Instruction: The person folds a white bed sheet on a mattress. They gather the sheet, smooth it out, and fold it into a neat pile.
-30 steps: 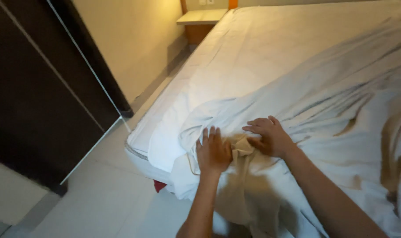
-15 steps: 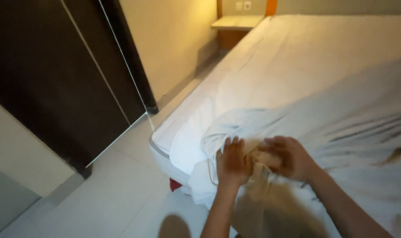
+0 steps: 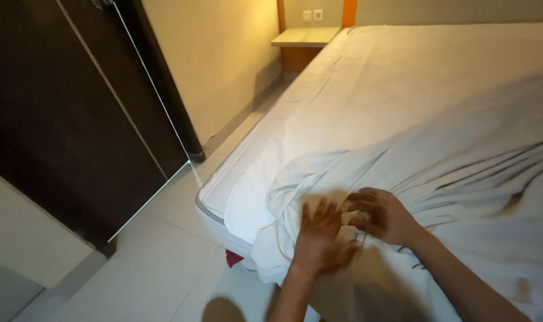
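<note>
A white sheet lies rumpled over the near corner of a mattress with a patterned edge trim. My left hand rests on the bunched sheet corner with fingers spread. Just to its right, my right hand pinches a fold of the same corner, fingers curled around the cloth. The two hands almost touch. The far part of the bed is smooth and flat.
A dark wardrobe door stands at the left. White tiled floor runs between it and the bed. A wooden bedside shelf sits by the far wall. Something red shows under the mattress corner.
The view has swung left and up, showing more wardrobe and floor. Both hands have stayed on the sheet corner, drawing closer together and bunching the cloth.
</note>
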